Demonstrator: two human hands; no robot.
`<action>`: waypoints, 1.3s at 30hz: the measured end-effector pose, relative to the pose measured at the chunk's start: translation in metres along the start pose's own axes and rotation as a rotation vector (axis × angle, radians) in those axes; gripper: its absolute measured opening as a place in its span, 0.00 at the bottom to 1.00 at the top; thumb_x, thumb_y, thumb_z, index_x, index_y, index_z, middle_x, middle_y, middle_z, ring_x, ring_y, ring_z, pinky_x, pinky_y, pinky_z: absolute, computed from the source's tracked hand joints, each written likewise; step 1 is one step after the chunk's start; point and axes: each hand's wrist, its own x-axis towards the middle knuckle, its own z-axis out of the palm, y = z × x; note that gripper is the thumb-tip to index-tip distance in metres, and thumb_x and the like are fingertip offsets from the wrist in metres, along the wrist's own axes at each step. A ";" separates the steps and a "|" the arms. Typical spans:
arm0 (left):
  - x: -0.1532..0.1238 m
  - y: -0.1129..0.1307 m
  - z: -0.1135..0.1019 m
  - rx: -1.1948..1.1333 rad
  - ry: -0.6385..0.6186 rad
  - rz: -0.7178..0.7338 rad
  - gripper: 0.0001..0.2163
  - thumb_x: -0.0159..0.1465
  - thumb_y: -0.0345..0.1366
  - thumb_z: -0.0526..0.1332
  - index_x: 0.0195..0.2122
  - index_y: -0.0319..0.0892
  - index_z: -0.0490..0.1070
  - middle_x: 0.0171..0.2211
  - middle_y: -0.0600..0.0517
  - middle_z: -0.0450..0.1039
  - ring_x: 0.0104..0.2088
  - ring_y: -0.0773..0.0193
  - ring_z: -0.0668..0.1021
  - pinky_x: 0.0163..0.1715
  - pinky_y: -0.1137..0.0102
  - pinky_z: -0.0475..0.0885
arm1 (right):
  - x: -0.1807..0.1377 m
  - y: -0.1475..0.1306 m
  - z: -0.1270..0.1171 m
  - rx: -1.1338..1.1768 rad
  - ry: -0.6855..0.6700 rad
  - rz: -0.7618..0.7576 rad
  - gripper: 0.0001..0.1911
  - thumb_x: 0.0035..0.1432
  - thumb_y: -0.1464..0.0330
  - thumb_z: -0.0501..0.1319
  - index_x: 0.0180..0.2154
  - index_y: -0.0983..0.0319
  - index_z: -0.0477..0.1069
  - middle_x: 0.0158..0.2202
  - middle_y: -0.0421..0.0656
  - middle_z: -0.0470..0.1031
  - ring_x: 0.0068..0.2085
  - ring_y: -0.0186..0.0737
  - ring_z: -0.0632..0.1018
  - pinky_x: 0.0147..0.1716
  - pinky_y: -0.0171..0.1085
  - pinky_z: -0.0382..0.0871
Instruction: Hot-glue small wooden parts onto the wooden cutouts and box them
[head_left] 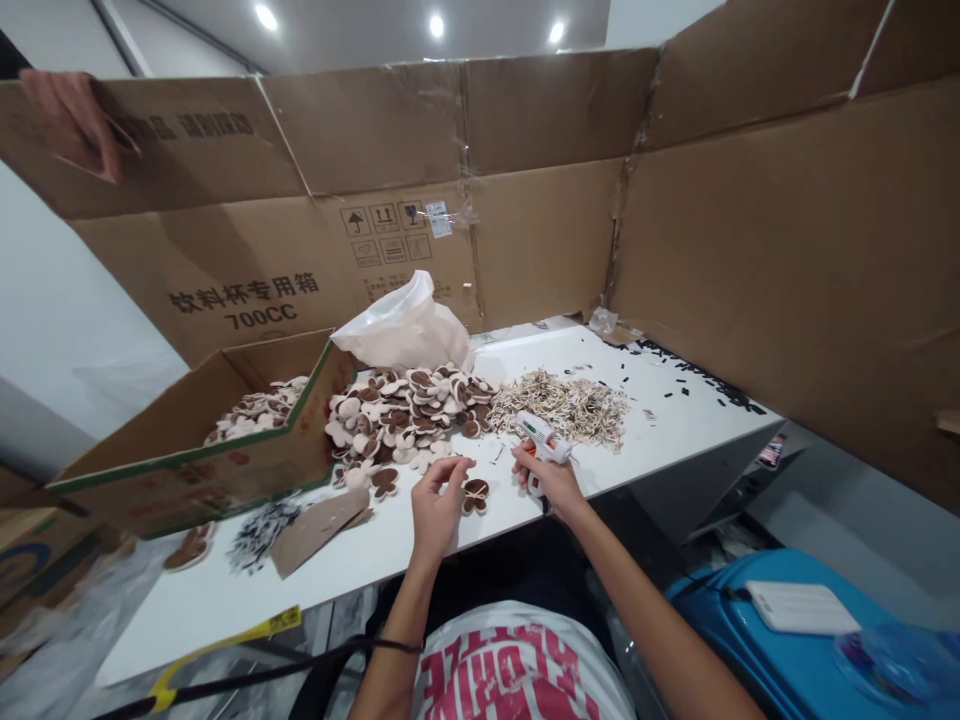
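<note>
My right hand (551,478) is wrapped round the handle of a white glue gun (545,438) with orange parts, held just above the table. My left hand (439,508) is closed, thumb and fingertips together in a pinch; whatever may be between them is too small to make out. Between both hands, near the table's front edge, lies a brown plush piece (475,497) with pale edging and a light loop or strip across it. Just beyond my hands is a heap of brown and cream plush pieces (409,410), and right of it a pile of cream elastic loops (570,405).
An open cardboard box (225,480) holding more plush pieces stands left. A white plastic bag (412,325) sits behind the heap. Small black pieces (697,375) lie scattered at the back right. Tall cardboard walls (540,240) enclose the table; another person's hand (75,120) grips their top left.
</note>
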 end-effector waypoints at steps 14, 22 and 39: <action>0.014 0.047 -0.025 -0.163 0.057 0.148 0.12 0.58 0.45 0.76 0.35 0.41 0.82 0.33 0.47 0.83 0.35 0.60 0.82 0.39 0.66 0.78 | -0.002 -0.007 0.003 -0.028 0.012 0.014 0.21 0.53 0.51 0.75 0.32 0.59 0.74 0.25 0.41 0.79 0.22 0.35 0.75 0.22 0.33 0.70; 0.000 0.056 -0.032 -0.012 0.130 0.291 0.12 0.60 0.45 0.74 0.31 0.42 0.78 0.30 0.51 0.79 0.33 0.60 0.80 0.38 0.65 0.78 | 0.002 -0.003 0.002 -0.004 0.000 0.009 0.21 0.52 0.50 0.74 0.35 0.59 0.73 0.25 0.40 0.79 0.21 0.37 0.75 0.22 0.35 0.70; 0.015 0.018 -0.080 0.780 0.158 0.349 0.17 0.64 0.46 0.67 0.48 0.44 0.69 0.40 0.49 0.74 0.36 0.55 0.77 0.39 0.63 0.71 | -0.002 -0.005 0.002 -0.020 0.011 0.000 0.20 0.53 0.51 0.75 0.33 0.59 0.74 0.25 0.40 0.79 0.20 0.35 0.74 0.21 0.34 0.69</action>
